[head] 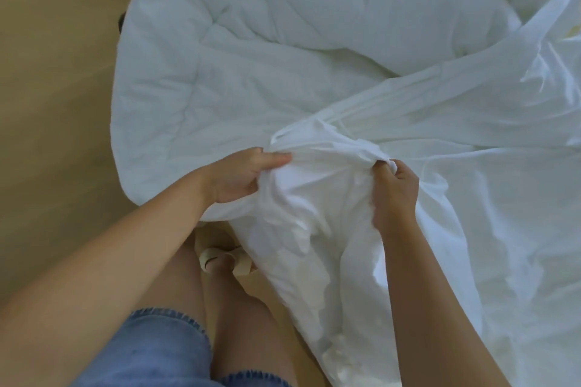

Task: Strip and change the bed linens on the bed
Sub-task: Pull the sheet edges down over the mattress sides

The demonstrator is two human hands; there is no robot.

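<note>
A thick white quilted duvet lies rumpled across the bed, its near corner hanging over the edge. A thinner, smooth white duvet cover stretches from the upper right down to me and drapes toward the floor. My left hand grips a bunched edge of the cover, thumb on top. My right hand pinches the same gathered edge a little to the right, fingers curled into the cloth. Between the hands the cloth sags in folds.
Tan wooden floor runs along the left of the bed. My legs, in denim shorts, and a beige sandal stand close against the bed's edge below the hanging cloth.
</note>
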